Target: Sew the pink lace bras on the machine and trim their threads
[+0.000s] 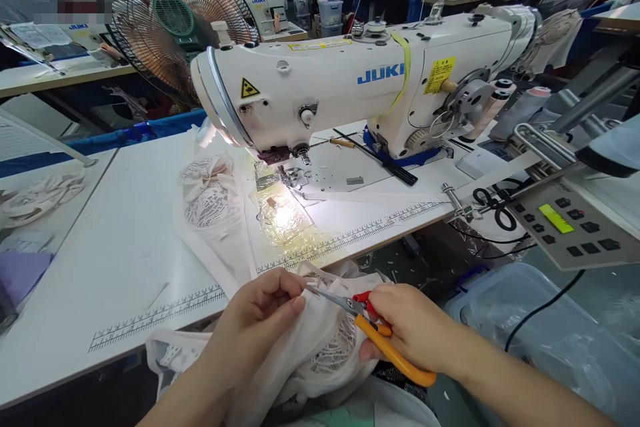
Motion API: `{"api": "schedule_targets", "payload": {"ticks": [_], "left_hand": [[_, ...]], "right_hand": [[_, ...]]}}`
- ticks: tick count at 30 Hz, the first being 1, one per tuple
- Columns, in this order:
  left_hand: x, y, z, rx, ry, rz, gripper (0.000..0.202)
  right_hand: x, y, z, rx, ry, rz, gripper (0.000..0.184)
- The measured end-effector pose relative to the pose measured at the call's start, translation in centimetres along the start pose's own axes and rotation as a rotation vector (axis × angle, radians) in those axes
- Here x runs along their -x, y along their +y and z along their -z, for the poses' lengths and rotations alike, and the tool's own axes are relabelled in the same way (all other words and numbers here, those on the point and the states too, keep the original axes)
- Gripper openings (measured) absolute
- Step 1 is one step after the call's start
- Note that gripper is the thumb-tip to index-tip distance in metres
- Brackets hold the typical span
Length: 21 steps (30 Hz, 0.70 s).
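My left hand (pixel 267 310) pinches the edge of a pale lace garment (pixel 320 337) that hangs over my lap, below the front edge of the table. In my right hand (pixel 407 320) is a pair of scissors (pixel 373 330) with orange and red handles. Their blades point left, and the tips reach the fabric edge at my left fingertips. Whether the blades are cutting there I cannot tell. Another pale lace piece (pixel 213 203) lies on the table, left of the needle area of a white sewing machine (pixel 345 83).
A ruler strip (pixel 350 233) runs along the table's front edge. At right are a control panel (pixel 565 223) and a clear plastic bin (pixel 540 333). A black-handled tool (pixel 400 172) lies by the machine. A large fan (pixel 175 20) stands behind; lace pieces (pixel 45 200) lie at left.
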State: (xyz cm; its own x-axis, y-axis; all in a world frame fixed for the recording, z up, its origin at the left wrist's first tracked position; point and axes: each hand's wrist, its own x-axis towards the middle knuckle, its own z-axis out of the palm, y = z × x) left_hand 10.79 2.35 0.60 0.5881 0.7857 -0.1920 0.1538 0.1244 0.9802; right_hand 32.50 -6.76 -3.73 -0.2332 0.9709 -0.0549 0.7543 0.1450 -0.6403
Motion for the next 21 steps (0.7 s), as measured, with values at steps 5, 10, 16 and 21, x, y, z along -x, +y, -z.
{"api": "schedule_targets", "payload": {"ticks": [5, 10, 16, 21], "left_hand": [[0.0, 0.0, 0.0, 0.041, -0.007, 0.028, 0.015], [0.3, -0.1, -0.2, 0.057, 0.001, 0.049, 0.019], [0.6, 0.5, -0.1, -0.177, 0.042, -0.041, 0.019], [3.7, -1.3, -1.4, -0.844, 0.143, -0.509, 0.056]], "right_hand": [[-0.3, 0.2, 0.6, -0.282, 0.254, -0.032, 0.057], [-1.0, -1.6, -0.1, -0.567, 0.273, -0.031, 0.05], [-0.6, -3.5, -0.7, -0.583, 0.191, -0.029, 0.039], [-0.4, -4.8, 0.0, -0.705, 0.258, 0.032, 0.026]]}}
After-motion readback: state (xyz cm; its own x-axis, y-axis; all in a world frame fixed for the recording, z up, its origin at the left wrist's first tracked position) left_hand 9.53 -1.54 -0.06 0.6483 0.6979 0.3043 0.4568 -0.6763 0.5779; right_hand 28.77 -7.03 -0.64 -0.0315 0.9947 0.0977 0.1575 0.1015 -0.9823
